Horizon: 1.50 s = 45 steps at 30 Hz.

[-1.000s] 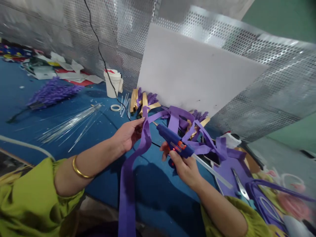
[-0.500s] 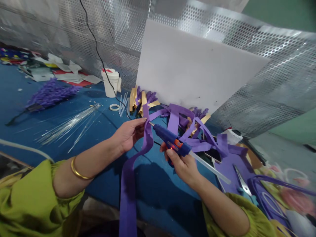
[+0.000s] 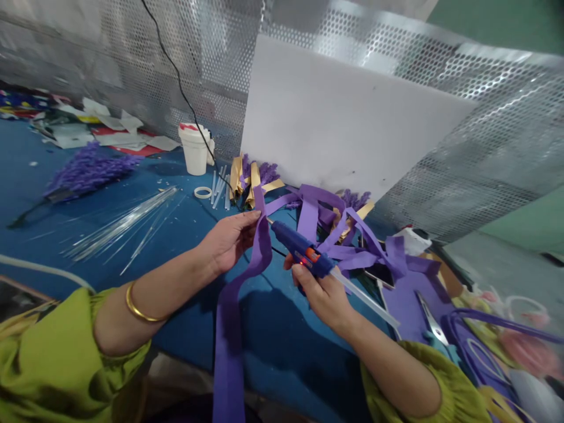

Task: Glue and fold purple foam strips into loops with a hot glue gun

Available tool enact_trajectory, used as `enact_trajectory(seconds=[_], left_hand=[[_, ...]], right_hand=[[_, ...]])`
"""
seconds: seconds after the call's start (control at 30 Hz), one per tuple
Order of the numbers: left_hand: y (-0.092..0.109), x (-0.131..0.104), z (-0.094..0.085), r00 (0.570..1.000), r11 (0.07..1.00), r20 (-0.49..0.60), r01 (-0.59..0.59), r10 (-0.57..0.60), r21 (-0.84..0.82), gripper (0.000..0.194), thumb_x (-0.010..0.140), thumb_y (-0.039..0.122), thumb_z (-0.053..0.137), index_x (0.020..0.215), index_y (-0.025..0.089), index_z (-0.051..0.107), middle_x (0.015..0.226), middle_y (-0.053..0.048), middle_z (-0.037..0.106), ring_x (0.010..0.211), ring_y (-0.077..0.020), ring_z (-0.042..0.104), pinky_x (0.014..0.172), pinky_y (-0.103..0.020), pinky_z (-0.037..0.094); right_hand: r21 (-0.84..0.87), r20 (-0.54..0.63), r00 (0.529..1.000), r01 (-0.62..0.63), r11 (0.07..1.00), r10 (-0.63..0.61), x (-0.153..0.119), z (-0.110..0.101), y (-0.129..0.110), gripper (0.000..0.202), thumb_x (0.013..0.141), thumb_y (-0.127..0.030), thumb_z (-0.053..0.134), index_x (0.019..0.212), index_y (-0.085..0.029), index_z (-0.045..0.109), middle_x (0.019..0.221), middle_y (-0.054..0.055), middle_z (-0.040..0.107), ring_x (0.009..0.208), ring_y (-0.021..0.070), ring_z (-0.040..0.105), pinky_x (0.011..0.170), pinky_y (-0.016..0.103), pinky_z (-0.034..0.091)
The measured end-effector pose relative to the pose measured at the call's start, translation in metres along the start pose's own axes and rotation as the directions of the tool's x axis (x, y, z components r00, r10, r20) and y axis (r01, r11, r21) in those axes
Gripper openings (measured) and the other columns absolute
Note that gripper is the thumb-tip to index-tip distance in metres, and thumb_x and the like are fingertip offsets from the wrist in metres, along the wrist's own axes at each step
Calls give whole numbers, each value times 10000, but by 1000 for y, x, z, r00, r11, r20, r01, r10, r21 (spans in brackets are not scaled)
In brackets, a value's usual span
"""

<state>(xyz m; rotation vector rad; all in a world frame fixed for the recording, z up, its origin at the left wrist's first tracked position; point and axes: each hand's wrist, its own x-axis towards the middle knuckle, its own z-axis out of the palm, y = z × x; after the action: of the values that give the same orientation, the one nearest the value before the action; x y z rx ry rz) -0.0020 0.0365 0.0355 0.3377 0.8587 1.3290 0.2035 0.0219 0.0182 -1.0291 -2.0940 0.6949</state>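
Observation:
My left hand (image 3: 233, 238) pinches a long purple ribbon (image 3: 230, 329) near its upper end. The ribbon hangs down past the table's front edge. My right hand (image 3: 324, 294) is wrapped around the grip of a blue glue gun (image 3: 293, 242) with orange parts and a small red light. A clear glue stick (image 3: 365, 299) juts from its back end. The nozzle points left and is at the ribbon, close to my left fingertips; whether it touches I cannot tell. Behind the gun lies a loose tangle of purple ribbon (image 3: 311, 211).
At the left lie a purple flower bunch (image 3: 90, 170) and thin clear strips (image 3: 126, 223). A white cup (image 3: 194, 150), a tape roll (image 3: 202, 192) and gold-wrapped flowers (image 3: 252, 187) stand farther back. Scissors (image 3: 434, 323) rest at right. A white board (image 3: 343, 117) leans behind. A black cord (image 3: 176, 70) hangs down.
The glue gun and my right hand have shifted slightly left along the ribbon. My left hand keeps its pinch in nearly the same spot. The view has moved a little.

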Motion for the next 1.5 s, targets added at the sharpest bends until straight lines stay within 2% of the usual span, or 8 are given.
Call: enact_trajectory(seconds=[0.27,0.9,1.5], left_hand=[[1,-1,-1,1000,999,-10,-12,12,34,166,923,129,618,777,121,695,636,-35,701,506,-99,635,514,-185,499],[5,-1,-1,1000,1000,-8,-26,26,-11,164,915,116,626,761,121,686,629,-23,686,483,-93,611,473,-191,483],[6,1,-2,999,999,-36,-25,24,-33,125,886,146,668,762,138,679,609,-25,681,468,-104,619,469,-193,497]], right_hand=[[-33,-31,999,35,999,-36,-3,2,1,381,962,-536,512,895,-196,670,663,7,614,570,136,563,559,261,435],[-127,-33,999,24,992,-28,0,2,-6,441,942,-583,485,696,-223,542,557,-12,527,538,143,513,537,271,376],[-173,-40,999,24,985,-31,-2,4,-1,464,946,-608,455,694,-229,546,571,-6,547,538,144,504,556,282,380]])
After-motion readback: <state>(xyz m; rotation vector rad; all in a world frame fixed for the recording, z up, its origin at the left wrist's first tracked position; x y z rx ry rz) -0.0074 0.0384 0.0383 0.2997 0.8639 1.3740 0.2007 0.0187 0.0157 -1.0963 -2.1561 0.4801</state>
